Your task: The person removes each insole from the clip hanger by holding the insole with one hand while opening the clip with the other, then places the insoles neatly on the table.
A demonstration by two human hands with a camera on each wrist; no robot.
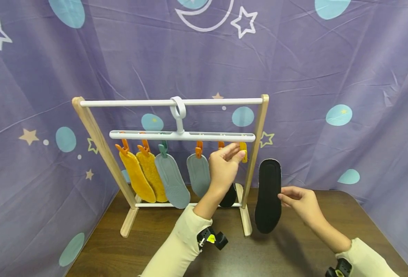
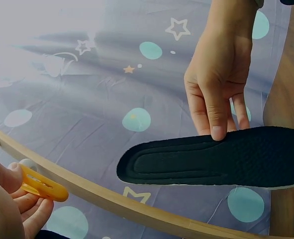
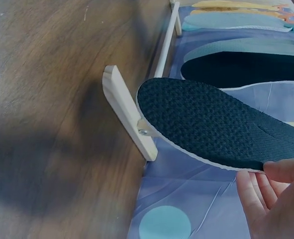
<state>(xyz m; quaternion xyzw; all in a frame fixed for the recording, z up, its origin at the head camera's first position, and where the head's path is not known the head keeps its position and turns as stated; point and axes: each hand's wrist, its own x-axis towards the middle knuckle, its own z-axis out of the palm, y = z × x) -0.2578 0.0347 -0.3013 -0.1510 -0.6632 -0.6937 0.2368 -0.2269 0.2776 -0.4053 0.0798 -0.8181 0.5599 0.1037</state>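
Note:
My right hand [image 1: 302, 204] pinches a black insole [image 1: 268, 196] by its side edge, holding it upright just right of the wooden rack. In the right wrist view the textured face of this insole [image 3: 211, 119] shows, with thumb and fingers at its edge. My left hand [image 1: 224, 165] is at the right end of the white hanger [image 1: 183, 135]. Its thumb and fingers pinch a yellow clothespin [image 2: 43, 186], which has no insole in it. Behind the left wrist hangs another black insole [image 1: 229, 197], partly hidden, under an orange clothespin [image 1: 221, 144].
Two yellow insoles [image 1: 137, 177] and two grey-blue insoles [image 1: 172, 181] hang from orange and green clothespins farther left. The hanger hooks over the top bar [image 1: 127, 103] of the rack, which stands on a brown table [image 1: 96, 246]. A purple patterned cloth [image 1: 311, 77] hangs behind.

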